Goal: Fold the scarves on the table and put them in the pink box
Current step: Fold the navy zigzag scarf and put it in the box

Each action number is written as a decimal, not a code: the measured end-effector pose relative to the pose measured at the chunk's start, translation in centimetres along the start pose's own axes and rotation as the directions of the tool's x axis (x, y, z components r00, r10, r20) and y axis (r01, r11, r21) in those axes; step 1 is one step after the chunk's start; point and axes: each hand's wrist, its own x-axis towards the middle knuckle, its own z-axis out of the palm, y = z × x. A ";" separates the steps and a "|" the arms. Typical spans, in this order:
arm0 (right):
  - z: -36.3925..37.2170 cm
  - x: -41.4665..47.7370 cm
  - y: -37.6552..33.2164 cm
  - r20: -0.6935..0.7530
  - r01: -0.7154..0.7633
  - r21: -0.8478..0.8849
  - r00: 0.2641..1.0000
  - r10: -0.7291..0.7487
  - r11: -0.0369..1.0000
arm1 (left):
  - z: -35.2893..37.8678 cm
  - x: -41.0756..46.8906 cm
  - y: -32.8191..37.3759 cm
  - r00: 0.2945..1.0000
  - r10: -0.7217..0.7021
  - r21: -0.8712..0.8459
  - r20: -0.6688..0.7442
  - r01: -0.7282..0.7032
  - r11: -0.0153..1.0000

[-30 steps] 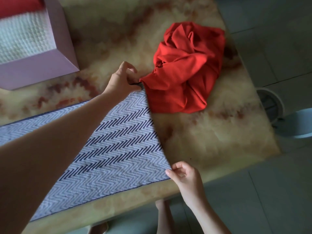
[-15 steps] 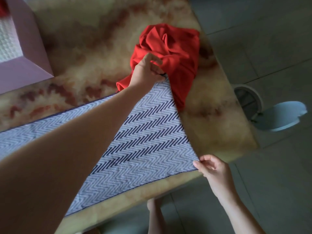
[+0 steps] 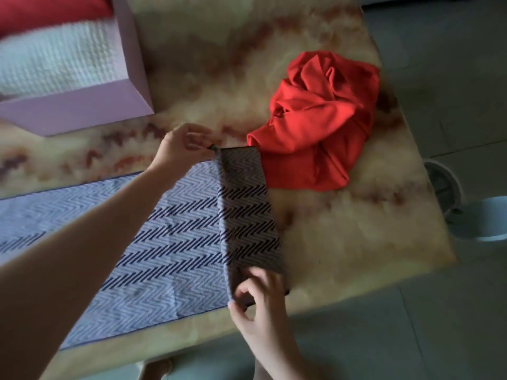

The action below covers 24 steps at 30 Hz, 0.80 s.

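A long blue-and-white zigzag scarf lies flat across the marble table. Its right end is lifted and turned back leftward, showing the darker underside. My left hand pinches the far corner of that end. My right hand pinches the near corner at the table's front edge. A crumpled red scarf lies just right of the lifted end, touching it. The pink box stands at the back left, holding a folded white scarf and a folded red one.
The table's right and front edges drop to a grey tiled floor. A white round fixture and a pale blue object sit on the floor to the right. Bare marble shows between box and red scarf.
Both hands have lifted the zigzag scarf's right end and carried it leftward, so it now folds back over the scarf. The end has come off the red scarf.
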 end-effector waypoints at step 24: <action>12.9 11.1 -10.7 0.342 0.139 -0.050 0.933 -0.114 0.989 | -12.9 -11.4 -12.2 0.854 -0.472 -0.481 -0.219 0.327 0.814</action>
